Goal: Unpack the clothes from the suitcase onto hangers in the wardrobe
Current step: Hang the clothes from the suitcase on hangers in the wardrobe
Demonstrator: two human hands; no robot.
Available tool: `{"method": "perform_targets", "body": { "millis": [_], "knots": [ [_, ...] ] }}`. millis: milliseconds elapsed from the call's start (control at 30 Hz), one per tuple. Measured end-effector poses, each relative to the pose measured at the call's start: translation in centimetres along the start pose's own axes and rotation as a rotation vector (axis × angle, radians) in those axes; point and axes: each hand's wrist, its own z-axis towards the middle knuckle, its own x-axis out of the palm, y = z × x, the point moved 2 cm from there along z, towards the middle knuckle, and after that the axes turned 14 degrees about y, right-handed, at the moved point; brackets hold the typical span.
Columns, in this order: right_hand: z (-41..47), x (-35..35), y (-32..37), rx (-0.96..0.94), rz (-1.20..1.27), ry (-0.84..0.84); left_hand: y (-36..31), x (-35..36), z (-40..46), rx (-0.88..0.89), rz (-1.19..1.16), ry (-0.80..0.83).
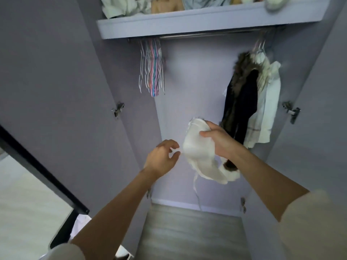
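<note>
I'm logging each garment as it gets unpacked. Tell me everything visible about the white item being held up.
The white garment is small, of soft, crumpled fabric, with thin straps or ties dangling below it. The right hand grips its upper part, holding it bunched in front of the wardrobe's back panel. The left hand reaches toward it, fingers loosely curled, not clearly touching. What kind of garment it is cannot be told.
</note>
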Motion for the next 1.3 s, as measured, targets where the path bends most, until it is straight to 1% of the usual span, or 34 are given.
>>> {"method": "perform_targets", "body": {
  "millis": [67, 133, 167, 233, 300, 367, 400, 500, 600, 667, 700, 733, 767, 833, 900, 967, 1033, 1100, 1167, 1233, 1300],
  "knots": [
    [-0.6, 0.5, 1.8, 0.036, -0.092, 0.05, 0.4, -0.4, 1.1, -0.109, -0.173, 0.041],
    [-1.0, 1.2, 3.6, 0.046, -0.207, 0.151, 0.4, -0.8, 1.7, -0.147, -0.387, 0.101],
    [-1.2, 1.6, 4.4, 0.047, -0.291, 0.204, 0.3, -1.1, 1.8, -0.138, -0.485, 0.126],
    [-1.4, 2.4, 6.0, 0.027, -0.482, 0.274, -0.1, -1.9, 1.8, -0.084, -0.595, 0.173],
    [-1.3, 3.0, 7.2, -0.015, -0.619, 0.283, -0.7, -3.0, 1.7, 0.007, -0.688, 0.242],
    [-1.3, 3.4, 8.2, -0.065, -0.64, 0.277, -1.2, -3.8, 1.5, 0.076, -0.767, 0.339],
    [-1.2, 3.5, 8.6, -0.082, -0.603, 0.272, -1.3, -4.2, 1.5, 0.075, -0.777, 0.376],
    [-0.6, 3.6, 9.2, -0.165, -0.52, 0.189, -1.3, -5.4, 1.7, -0.005, -0.756, 0.406],
    [0.1, 3.7, 8.3, -0.272, -0.646, -0.027, -1.5, -6.3, 2.1, -0.001, -0.83, 0.307],
    [0.7, 3.4, 6.6, -0.27, -0.731, -0.181, -1.8, -7.1, 2.7, 0.036, -0.949, 0.244],
    [1.0, 3.3, 5.5, -0.232, -0.712, -0.219, -2.0, -7.5, 3.0, 0.045, -0.993, 0.231],
    [1.1, 3.3, 4.5, -0.171, -0.629, -0.206, -2.2, -7.8, 3.3, 0.05, -1.017, 0.224],
    [1.4, 3.7, 3.5, -0.09, -0.493, -0.145, -2.2, -8.0, 3.6, 0.045, -1.021, 0.21],
    [1.8, 4.8, 1.9, 0.059, -0.226, 0.041, -2.1, -8.3, 4.0, 0.019, -1.02, 0.186],
    [2.1, 5.8, 1.3, 0.106, -0.128, 0.2, -1.8, -8.8, 4.1, 0.019, -1.046, 0.186],
    [2.5, 6.3, 1.1, 0.094, -0.117, 0.283, -1.4, -9.2, 4.2, 0.032, -1.1, 0.206],
    [2.9, 6.6, 1.0, 0.068, -0.158, 0.281, -1.0, -9.7, 4.4, 0.038, -1.093, 0.182],
    [3.0, 6.9, 1.1, 0.072, -0.308, 0.196, -0.7, -10.3, 4.6, 0.017, -0.977, 0.07],
    [3.0, 7.1, 1.1, 0.107, -0.44, 0.119, 0.2, -11.0, 5.1, -0.041, -0.889, -0.073],
    [2.9, 7.0, 1.2, 0.143, -0.456, 0.092, 1.8, -11.8, 5.7, -0.133, -0.861, -0.193],
    [2.6, 6.3, 1.3, 0.166, -0.431, 0.044, 3.9, -12.6, 5.8, -0.229, -0.913, -0.308]
  ]
}}
